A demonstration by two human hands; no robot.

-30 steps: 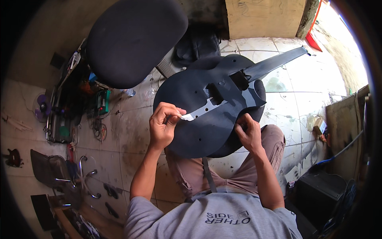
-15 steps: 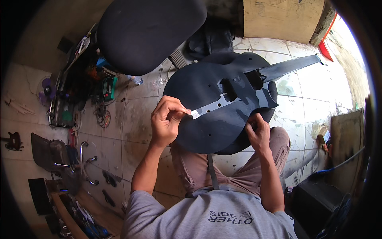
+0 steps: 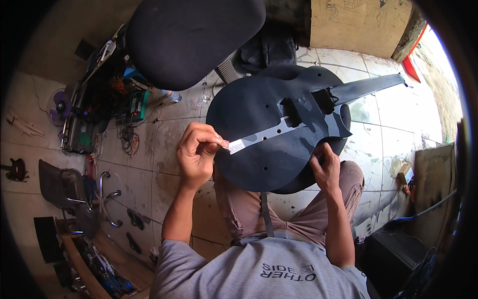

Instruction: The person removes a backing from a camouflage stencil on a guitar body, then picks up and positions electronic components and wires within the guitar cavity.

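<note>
A dark electric guitar body with grey camouflage patches, several holes and two dark cavities lies over my lap, its neck pointing up to the right. A light strip runs along its middle. My left hand pinches a pale piece of tape at that strip's lower-left end, just inside the body's left edge. My right hand is curled round the body's lower-right edge, fingertips partly hidden.
A black seat cushion hangs beyond the guitar, near a plywood board. Tool cases, cables and an office chair stand at left. A black box and leaning board are at right. The floor is tiled.
The view has shifted, so the guitar appears further right. My left hand has moved leftward relative to the body with the tape end pinched. My right hand keeps its place on the edge.
</note>
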